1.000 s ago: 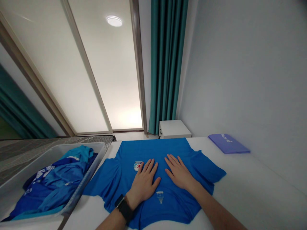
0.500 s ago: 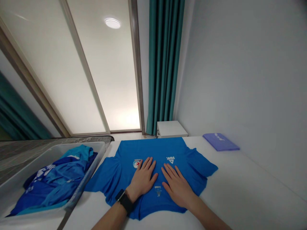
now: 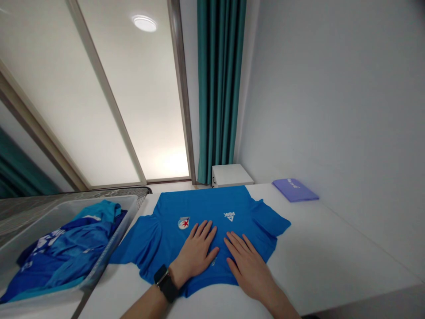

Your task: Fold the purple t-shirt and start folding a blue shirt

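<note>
A blue short-sleeved T-shirt (image 3: 206,204) lies spread on the white table (image 3: 318,248), its neckline toward me and its sleeves out to both sides. A round badge and a white PEAK logo show on its chest. My left hand (image 3: 198,249), with a black watch on the wrist, rests flat on the shirt below the badge, fingers stretched out. To its right, my right hand (image 3: 245,263) also lies flat on the fabric, below the logo. Neither hand grips the cloth. Part of a small print near the collar is hidden by my left hand.
On the left stands a translucent plastic bin (image 3: 131,212) with crumpled blue clothes (image 3: 79,241) in it. A folded purple garment (image 3: 295,190) lies at the table's far right, by the wall. Beyond the far edge are a white cabinet (image 3: 232,174) and a green curtain (image 3: 219,97).
Both hands have slid a little toward me over the shirt, uncovering the whole badge. The camera view has turned slightly to the right.
</note>
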### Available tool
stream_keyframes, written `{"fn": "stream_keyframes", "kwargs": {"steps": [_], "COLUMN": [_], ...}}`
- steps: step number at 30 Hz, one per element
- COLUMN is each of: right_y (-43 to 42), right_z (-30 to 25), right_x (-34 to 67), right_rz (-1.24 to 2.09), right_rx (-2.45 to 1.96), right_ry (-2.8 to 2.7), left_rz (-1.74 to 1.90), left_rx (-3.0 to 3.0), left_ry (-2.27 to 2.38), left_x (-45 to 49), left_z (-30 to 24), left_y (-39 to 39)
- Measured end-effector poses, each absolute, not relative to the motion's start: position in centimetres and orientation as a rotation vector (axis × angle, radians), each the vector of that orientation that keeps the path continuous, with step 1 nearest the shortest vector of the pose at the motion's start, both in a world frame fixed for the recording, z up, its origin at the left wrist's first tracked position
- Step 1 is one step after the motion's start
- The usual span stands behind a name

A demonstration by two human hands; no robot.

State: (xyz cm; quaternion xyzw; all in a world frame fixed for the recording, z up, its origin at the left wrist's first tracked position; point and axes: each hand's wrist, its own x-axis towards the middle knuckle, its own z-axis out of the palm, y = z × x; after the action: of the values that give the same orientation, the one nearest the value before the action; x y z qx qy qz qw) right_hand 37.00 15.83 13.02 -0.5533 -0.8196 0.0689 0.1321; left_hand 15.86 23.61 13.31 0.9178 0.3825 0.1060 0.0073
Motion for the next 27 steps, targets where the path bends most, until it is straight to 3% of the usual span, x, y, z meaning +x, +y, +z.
{"fn": "stream_keyframes", "kwargs": {"steps": [16,22,27], "right_y": [15.8,15.2,14.5], "right_z": [12.6,12.1,11.5], "right_x": [37.2,37.7,37.8], "right_rz": [0.263,0.338,0.198], "right_rx": [-1.643,-1.692,-1.695], "right_ry": [-2.264,-2.092,-2.230], "left_rz": [0.224,0.394,0.411], "left_rx": [2.750,2.589,2.569], "left_ry": [0.924,1.029,1.037], "left_x": [10.4,10.6,10.5], "left_z": [15.9,16.1,15.7], "left_y": [19.5,19.8,20.0]}}
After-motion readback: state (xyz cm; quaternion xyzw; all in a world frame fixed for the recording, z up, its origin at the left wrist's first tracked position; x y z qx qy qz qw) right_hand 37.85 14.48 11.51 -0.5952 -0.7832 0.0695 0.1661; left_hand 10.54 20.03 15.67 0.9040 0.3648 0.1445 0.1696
